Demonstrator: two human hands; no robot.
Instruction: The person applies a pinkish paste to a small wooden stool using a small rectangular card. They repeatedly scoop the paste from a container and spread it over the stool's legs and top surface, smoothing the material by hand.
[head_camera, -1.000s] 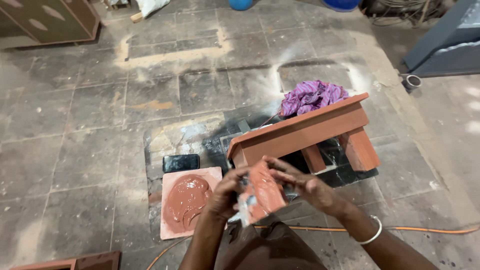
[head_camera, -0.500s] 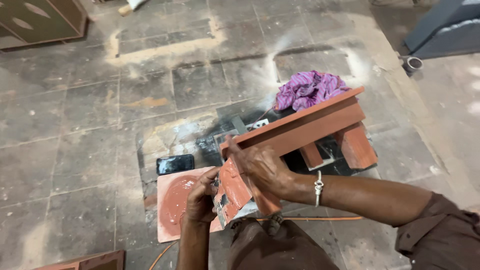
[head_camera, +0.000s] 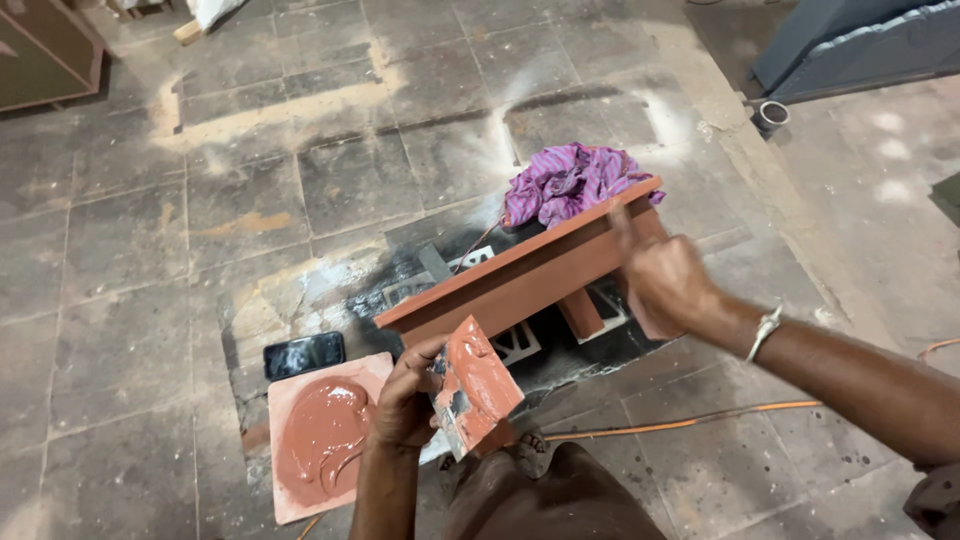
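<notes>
Since half a second ago, the right hand has lifted off the scraper and swung out to the right end of the small red-brown wooden stool, leaving the left hand alone on the tool. That right hand is motion-blurred, its fingers loosely bent against the stool's end; whether they grip the wood or only touch it cannot be told. A pale bracelet sits on the wrist, and the forearm runs off the right edge of the view.

The left hand's fingers are closed around the putty-smeared scraper, wrapping its left edge with the thumb on top. The handle, if any, is hidden inside the grip. The flat blade juts out to the right of the fingers, held just below the stool's near edge and above the person's knee. Its long axis runs from upper left to lower right, tilted, with the broad face coated in red-brown paste turned up toward the camera and grey metal showing at the lower left corner.

Left of the hand, a square board with a mound of the same paste lies on the stone floor, beside a dark phone. A purple cloth is bunched behind the stool
</notes>
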